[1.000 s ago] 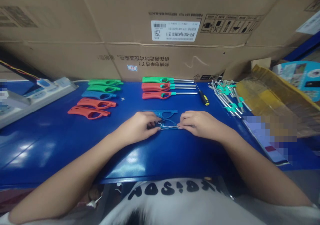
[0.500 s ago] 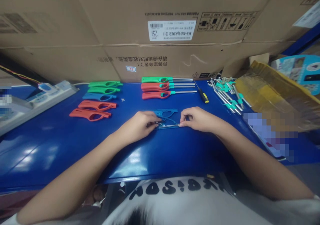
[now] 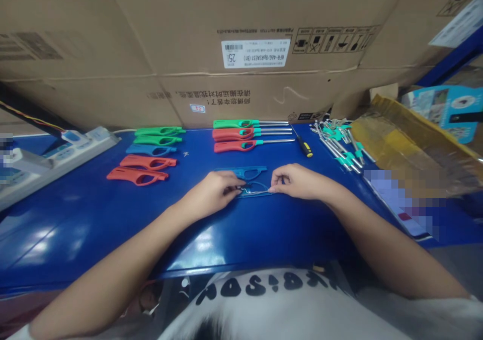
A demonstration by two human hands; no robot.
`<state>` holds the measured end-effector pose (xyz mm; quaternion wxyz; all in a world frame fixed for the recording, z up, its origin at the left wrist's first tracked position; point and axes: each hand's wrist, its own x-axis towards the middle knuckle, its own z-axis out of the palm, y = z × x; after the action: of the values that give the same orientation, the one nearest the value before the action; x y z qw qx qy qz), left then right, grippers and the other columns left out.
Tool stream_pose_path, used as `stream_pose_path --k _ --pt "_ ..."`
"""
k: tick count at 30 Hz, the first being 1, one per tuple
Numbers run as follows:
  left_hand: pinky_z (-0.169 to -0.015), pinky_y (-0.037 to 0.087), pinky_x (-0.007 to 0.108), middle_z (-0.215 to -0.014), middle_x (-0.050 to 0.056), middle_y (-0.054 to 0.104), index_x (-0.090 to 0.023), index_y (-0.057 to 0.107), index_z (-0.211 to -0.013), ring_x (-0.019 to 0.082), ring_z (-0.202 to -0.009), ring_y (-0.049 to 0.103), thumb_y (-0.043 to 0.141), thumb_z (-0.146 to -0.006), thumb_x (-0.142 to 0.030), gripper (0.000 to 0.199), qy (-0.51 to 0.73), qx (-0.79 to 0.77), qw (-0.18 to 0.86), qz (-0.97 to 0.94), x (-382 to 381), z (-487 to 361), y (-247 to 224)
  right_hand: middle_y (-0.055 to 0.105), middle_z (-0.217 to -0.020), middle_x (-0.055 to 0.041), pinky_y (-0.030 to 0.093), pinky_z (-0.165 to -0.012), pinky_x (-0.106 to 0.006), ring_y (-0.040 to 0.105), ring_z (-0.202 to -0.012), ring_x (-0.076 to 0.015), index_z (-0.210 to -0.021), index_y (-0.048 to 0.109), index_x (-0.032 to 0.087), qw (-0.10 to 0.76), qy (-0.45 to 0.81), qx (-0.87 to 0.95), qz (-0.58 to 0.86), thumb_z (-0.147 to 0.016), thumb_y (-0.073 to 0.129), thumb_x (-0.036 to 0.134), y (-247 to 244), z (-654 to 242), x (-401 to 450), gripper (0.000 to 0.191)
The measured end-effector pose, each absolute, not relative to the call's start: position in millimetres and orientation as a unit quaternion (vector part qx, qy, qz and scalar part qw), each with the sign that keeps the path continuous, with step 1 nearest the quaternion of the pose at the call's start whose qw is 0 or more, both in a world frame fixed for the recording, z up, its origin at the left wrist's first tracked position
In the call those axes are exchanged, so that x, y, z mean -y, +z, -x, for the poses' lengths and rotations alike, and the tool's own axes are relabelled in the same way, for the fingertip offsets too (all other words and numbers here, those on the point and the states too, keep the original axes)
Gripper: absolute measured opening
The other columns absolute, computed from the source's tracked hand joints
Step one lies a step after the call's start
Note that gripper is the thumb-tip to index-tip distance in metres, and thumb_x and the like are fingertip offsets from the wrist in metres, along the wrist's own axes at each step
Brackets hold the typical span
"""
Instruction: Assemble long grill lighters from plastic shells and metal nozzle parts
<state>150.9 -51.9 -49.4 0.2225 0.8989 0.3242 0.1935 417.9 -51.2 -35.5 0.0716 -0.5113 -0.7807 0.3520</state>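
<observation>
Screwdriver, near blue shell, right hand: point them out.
Screwdriver (image 3: 304, 146): head view, on its black-and-yellow handle.
Near blue shell (image 3: 255, 195): head view, on its lower edge, between the hands.
Right hand (image 3: 296, 180): head view, on the back of the hand.

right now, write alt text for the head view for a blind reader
The left hand and right hand work at a blue plastic handle with a thin wire across it on a blue table. Beyond lie lighters, a screwdriver and metal tubes, before brown cardboard.
</observation>
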Motion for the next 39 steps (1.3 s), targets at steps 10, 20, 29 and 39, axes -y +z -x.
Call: stream_pose_path --k 10,20,29,39 --pt "-0.075 0.055 0.027 -0.095 0.006 0.077 -0.019 0.076 -0.11 0.016 -0.076 0.071 0.062 -0.09 -0.01 0.026 0.208 -0.32 0.223 -0.897 52.4 -150.4 -47.3 0.063 -0.092 -0.0015 0.039 -0.063 -0.023 0.05 -0.063 -0.0091 -0.096 0.064 0.018 0.134 0.303 0.833 0.442 -0.086 0.066 0.015 -36.6 -411.1 59.7 0.01" --pt "-0.074 0.053 0.025 -0.096 0.004 0.079 -0.017 0.076 -0.106 0.016 -0.08 0.072 0.065 -0.091 -0.015 0.018 0.201 -0.348 0.253 -0.88 52.9 -149.7 -44.5 0.066 -0.098 -0.0011 0.038 -0.067 -0.024 0.058 -0.078 -0.0136 -0.094 0.065 0.022 0.133 0.247 0.862 0.421 -0.089 0.069 0.026 -47.5 -401.6 68.1 0.008" --pt "-0.081 0.055 0.029 -0.097 0.007 0.077 -0.015 0.078 -0.105 0.018 -0.085 0.073 0.067 -0.092 -0.018 0.018 0.194 -0.34 0.262 -0.882 51.7 -148.0 -48.3 0.063 -0.081 0.0017 0.035 -0.064 -0.023 0.048 -0.061 -0.0093 -0.089 0.066 0.02 0.157 0.283 0.841 0.434 -0.09 0.067 0.023 -48.4 -399.1 64.9 0.004" --pt "-0.081 0.056 0.03 -0.097 0.008 0.074 -0.015 0.078 -0.102 0.018 -0.084 0.071 0.062 -0.094 -0.016 0.018 0.187 -0.331 0.235 -0.895 55.2 -150.7 -51.4 0.068 -0.085 0.0016 0.035 -0.062 -0.022 0.055 -0.068 -0.0102 -0.086 0.068 0.022 0.164 0.262 0.828 0.468 -0.087 0.067 0.022 -51.5 -394.4 68.4 0.001"
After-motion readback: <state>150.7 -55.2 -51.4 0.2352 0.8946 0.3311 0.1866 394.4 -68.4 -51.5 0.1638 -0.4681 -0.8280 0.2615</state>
